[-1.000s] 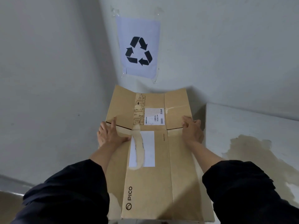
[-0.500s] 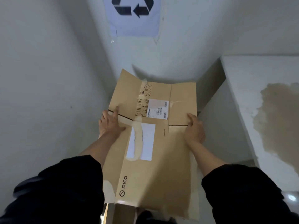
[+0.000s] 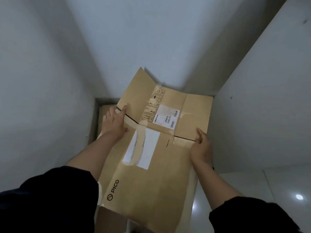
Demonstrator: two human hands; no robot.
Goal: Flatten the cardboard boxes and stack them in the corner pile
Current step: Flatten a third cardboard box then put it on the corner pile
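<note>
The person holds the flattened cardboard box (image 3: 151, 157) over the corner, tilted. The left hand (image 3: 114, 122) lies on its left edge, fingers straight; the right hand (image 3: 201, 148) pinches its right edge. The far flaps are bent up, so I think they can catch the wall and the sheet can slide off the corner pile (image 3: 105, 113). Only a small part of this pile shows below; its height is hidden. The near edge of the box is cut off.
</note>
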